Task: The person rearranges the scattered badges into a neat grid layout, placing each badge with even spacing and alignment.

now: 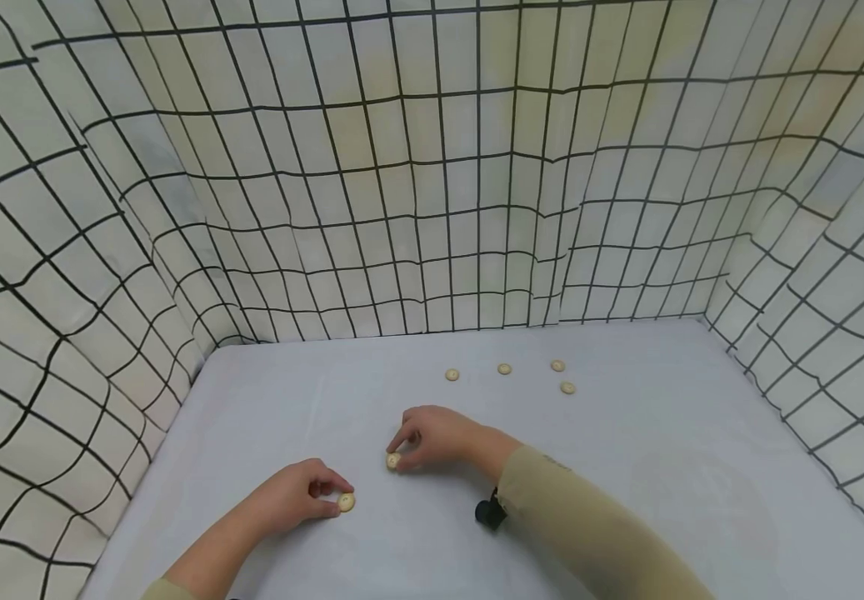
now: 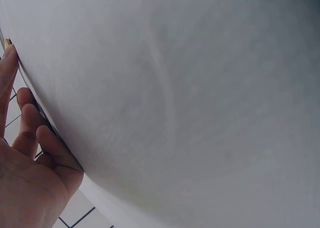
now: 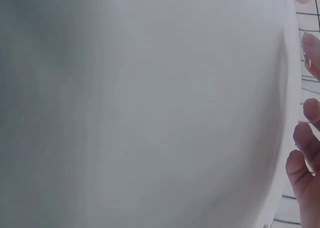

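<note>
My left hand (image 1: 291, 498) pinches a round cream button (image 1: 346, 502) between thumb and forefinger, low at the table's near left. Farther forward and to the right, my right hand (image 1: 442, 437) holds a second cream button (image 1: 393, 462) by its edge, with small holes showing in its middle. The two buttons are apart. In the left wrist view the hand (image 2: 35, 173) shows its curled other fingers, and only a sliver of button at the edge. The right wrist view cuts off most of the right hand (image 3: 307, 158), with a small bit of button between its fingertips.
Toward the back of the white-covered table (image 1: 664, 433) lie several more buttons, among them a left one (image 1: 452, 375), a middle one (image 1: 504, 368) and a near right one (image 1: 567, 387). White cloth walls with black grid lines (image 1: 446, 208) enclose the back and sides.
</note>
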